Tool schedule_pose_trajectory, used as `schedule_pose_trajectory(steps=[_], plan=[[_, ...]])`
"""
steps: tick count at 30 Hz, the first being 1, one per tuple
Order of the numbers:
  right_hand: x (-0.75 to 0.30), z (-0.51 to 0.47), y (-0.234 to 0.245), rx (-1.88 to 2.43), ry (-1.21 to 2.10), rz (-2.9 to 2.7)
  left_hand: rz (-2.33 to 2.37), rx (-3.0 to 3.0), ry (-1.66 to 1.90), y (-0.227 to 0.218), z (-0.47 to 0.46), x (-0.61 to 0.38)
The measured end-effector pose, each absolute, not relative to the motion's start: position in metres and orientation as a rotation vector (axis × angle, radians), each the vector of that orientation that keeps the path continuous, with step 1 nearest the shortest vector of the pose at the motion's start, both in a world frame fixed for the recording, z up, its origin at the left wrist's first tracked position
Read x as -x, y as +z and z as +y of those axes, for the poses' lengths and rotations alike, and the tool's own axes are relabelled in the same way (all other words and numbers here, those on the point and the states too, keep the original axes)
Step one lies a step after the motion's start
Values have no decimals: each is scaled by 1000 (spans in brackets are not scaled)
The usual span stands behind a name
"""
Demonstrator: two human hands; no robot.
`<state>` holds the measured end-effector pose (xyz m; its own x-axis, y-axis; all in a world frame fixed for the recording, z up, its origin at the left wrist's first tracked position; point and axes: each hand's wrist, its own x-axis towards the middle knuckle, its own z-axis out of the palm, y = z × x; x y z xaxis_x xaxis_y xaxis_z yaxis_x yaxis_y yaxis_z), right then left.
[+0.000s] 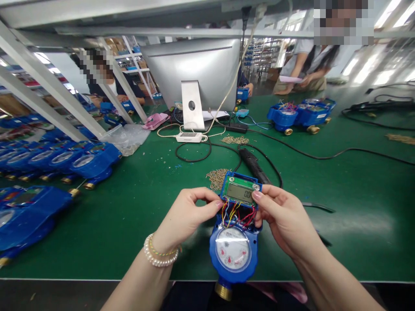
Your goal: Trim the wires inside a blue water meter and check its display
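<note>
We look down at a green tabletop (pixel 129 224). Our left hand (pixel 186 214) and right hand (pixel 285 220) each pinch one side of a small screen board (pixel 240 191) between thumb and fingertips, holding it tilted just above a blue water meter (pixel 233 250). The water meter lies flat at the near edge of the tabletop, round dial facing up, its brass fitting hanging over the edge. Thin red, yellow and blue wires (pixel 236 214) run from the screen board down into the open top of the water meter. Behind our hands lie a heap of small screws (pixel 216 177) and a black power screwdriver (pixel 256 167); more blue meters (pixel 65 160) line the left side. We judge the wires the weak point: lifting or twisting the screen board too far could strain a joint, and pressing it down carelessly could trap a wire beneath it. The water meter, so near the edge, could also slide off if nudged.
</note>
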<state>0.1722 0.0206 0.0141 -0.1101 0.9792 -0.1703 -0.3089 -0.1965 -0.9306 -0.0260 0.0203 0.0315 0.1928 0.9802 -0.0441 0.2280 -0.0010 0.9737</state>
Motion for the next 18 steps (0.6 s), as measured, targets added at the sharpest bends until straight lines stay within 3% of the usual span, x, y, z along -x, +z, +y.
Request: schedule_pose_trajectory(steps=[18], plan=[[-170,22,13,1055,1515,-898,1334,-1502,856,34,12,19]])
